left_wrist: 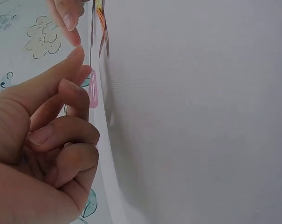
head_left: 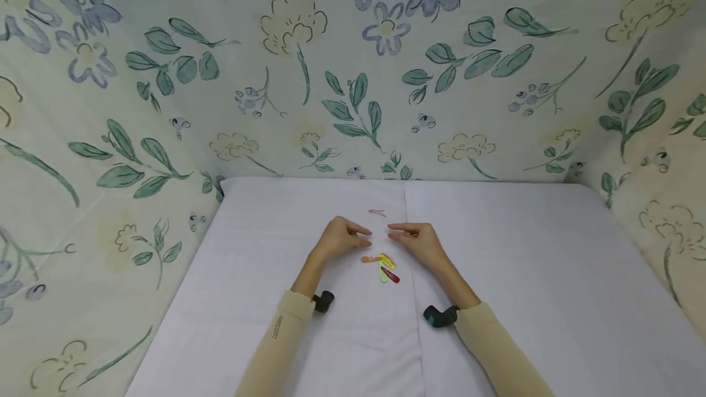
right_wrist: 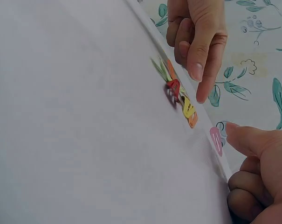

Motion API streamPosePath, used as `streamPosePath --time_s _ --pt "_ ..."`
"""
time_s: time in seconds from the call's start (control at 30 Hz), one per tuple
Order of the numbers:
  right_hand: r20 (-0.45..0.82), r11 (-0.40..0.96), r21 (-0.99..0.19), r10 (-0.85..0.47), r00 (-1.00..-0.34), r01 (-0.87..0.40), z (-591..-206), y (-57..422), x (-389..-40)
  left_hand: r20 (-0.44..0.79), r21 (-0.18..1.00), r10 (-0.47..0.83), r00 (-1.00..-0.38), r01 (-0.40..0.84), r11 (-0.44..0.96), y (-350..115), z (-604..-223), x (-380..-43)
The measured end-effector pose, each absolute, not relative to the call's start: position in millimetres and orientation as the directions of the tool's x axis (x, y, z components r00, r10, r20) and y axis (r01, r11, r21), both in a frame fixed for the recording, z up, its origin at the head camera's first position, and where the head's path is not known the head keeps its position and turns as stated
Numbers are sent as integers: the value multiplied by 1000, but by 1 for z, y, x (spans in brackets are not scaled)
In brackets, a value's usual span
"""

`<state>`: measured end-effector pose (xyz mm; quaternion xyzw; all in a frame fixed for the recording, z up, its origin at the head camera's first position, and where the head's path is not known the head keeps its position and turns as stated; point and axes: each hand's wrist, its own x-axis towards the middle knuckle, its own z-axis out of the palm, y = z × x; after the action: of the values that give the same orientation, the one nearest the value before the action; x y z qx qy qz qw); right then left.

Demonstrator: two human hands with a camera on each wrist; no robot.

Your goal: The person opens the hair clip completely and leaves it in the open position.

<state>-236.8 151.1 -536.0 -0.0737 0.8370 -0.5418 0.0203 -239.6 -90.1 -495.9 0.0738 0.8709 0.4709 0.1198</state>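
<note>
My left hand (head_left: 343, 238) and right hand (head_left: 417, 241) hover over the white cloth, fingertips facing each other across a small gap. Nothing shows between the thumb and index finger of either one. In the left wrist view, the left hand's (left_wrist: 61, 126) other fingers bend loosely. A pink snap hair clip (head_left: 377, 212) lies just beyond the fingertips; the right wrist view shows this pink clip (right_wrist: 216, 141) behind the right index tip. Nearer the body, an orange clip (head_left: 369, 259), a yellow clip (head_left: 389, 261), a light green clip (head_left: 383, 274) and a red clip (head_left: 391, 275) lie clustered, partly overlapping.
White cloth (head_left: 276, 219) covers the table, with a crease running front to back near the middle. Floral fabric (head_left: 353, 109) hangs behind the table and along both sides. Black wrist cameras (head_left: 439, 316) sit at the sleeve cuffs (head_left: 298, 305).
</note>
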Motion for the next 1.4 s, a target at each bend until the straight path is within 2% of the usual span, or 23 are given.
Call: streamPosePath --time_s 0.2,0.47,0.73,0.9,1.4 --pt "-3 407 -911 -161 -987 -64 -535 154 -213 -181 821 266 -947 4 571 -91 -493 -224" --pt "1 392 -917 -185 -983 -74 -532 155 -195 -196 829 299 -934 5 559 -91 -490 -218" --pt "11 367 -925 -237 -972 -100 -530 145 -191 -207 807 296 -933 8 590 -92 -488 -221" --pt "47 371 -913 -315 -948 -169 -528 132 -192 -236 800 276 -932 -25 599 -96 -487 -220" --pt "68 438 -878 -282 -957 -192 -528 126 -192 -214 821 342 -915 21 570 -96 -490 -216"
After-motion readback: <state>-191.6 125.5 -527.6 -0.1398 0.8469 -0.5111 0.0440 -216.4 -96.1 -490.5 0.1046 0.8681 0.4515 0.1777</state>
